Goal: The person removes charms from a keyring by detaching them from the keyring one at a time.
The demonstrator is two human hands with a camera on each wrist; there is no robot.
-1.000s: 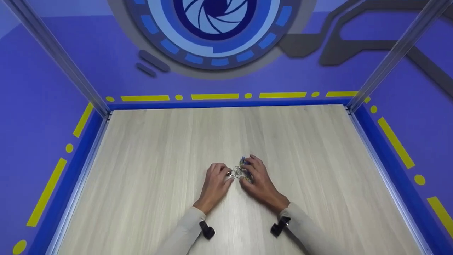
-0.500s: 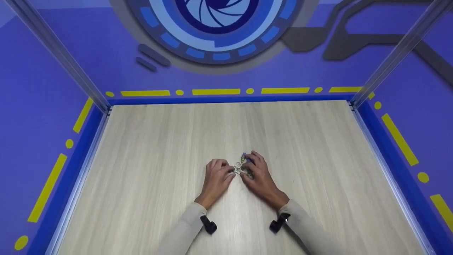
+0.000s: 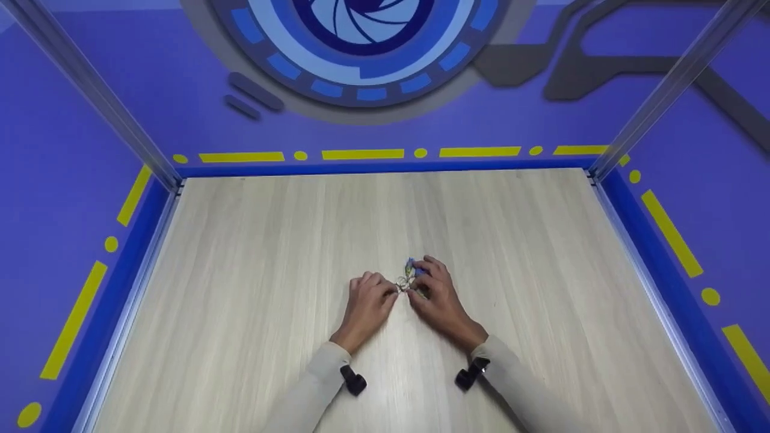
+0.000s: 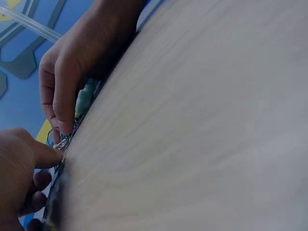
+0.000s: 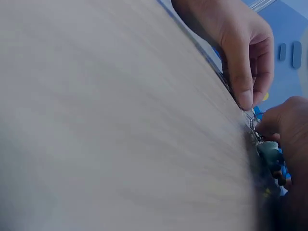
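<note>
Both hands meet over a small keychain bunch near the middle of the table. Its silver metal rings lie between the fingertips, also seen as thin rings in the left wrist view. My left hand pinches the left side of the rings with thumb and forefinger. From the other side, my right hand pinches them between thumb and finger. A blue and green charm sticks out beyond the right fingers. In the right wrist view a pale green charm hangs under the right hand. Other attached pieces are mostly hidden by the right palm.
A light wood tabletop spreads around the hands. Blue walls with yellow markings enclose its back and sides. Metal posts rise at the back corners. Each wrist wears a black camera over a pale sleeve.
My left fingertips have closed in toward the rings, and the metal piece that showed between them is now covered. My right hand stays nearly in place. The head view has shifted slightly.
</note>
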